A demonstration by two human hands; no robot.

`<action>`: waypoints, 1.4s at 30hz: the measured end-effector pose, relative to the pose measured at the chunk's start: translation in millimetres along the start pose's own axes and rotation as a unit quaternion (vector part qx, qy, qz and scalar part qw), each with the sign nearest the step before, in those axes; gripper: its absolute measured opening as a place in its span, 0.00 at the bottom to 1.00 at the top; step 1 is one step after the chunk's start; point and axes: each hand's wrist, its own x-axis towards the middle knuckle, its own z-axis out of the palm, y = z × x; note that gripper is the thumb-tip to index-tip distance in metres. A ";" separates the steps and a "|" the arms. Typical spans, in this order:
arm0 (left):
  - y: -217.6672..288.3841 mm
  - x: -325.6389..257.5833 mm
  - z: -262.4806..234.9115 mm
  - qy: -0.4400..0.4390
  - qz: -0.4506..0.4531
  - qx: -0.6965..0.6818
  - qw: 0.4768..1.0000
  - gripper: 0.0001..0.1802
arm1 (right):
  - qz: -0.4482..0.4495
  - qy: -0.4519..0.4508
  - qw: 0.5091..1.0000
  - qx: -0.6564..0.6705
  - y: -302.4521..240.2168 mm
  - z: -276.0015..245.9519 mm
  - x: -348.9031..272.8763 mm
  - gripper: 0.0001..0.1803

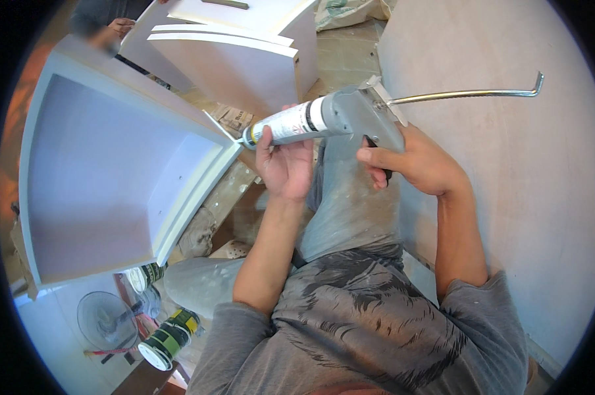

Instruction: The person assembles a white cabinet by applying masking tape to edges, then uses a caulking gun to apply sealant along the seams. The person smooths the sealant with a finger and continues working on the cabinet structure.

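Holding a grey caulking gun (353, 112) just right of the open white box (100, 171), in both hands. Aiming its white-labelled cartridge (287, 126) leftward at the box's right-hand corner, front end just beside it; cannot tell whether touching. Running lengthwise nearly level across the view, dipping slightly toward the box, with a hooked metal rod (468, 96) extending rearward, away from the box. Cupping the cartridge from below with the left hand (285, 164), nearer the box, palm up, thumb and fingers curled round it. Gripping the handle (384, 125) with the right hand (426, 161), farther from the box, fingers curled at the black trigger (388, 175). Beyond the box, a curved white panel (232, 69); below it in view, a green tub (167, 341).
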 end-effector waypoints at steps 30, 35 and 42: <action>177.3 -424.6 227.8 -0.216 0.505 0.224 0.805 0.22 | -0.259 -0.220 0.925 -0.168 82.9 217.9 131.5 0.17; 189.7 -481.3 216.5 -0.171 0.515 0.331 0.772 0.20 | -0.332 -0.221 0.809 -0.432 117.6 348.2 178.4 0.28; 181.2 -460.6 203.0 0.018 0.664 0.525 0.532 0.12 | -0.359 -0.159 0.888 -0.238 83.8 330.6 129.6 0.20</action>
